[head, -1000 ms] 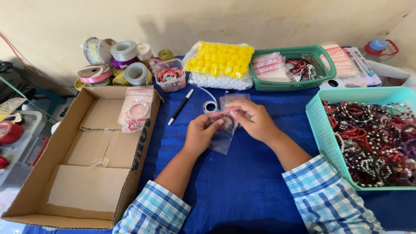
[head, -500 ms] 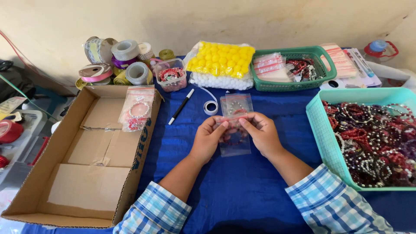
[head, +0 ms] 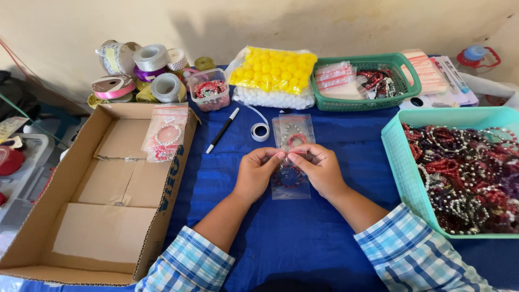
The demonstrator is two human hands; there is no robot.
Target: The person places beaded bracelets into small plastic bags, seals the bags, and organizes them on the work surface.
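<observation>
Left hand (head: 255, 174) and right hand (head: 319, 170) each pinch the top edge of a small clear bag (head: 290, 178) holding a red bracelet, flat on the blue desk (head: 303, 238); an uneven press could leave the seal gaping. At twelve o'clock lies another bag (head: 293, 131)

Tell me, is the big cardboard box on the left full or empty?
Nearly empty. The cardboard box stands open with its bare bottom showing; only a few small clear bags of bracelets lean at its far right edge.
</observation>
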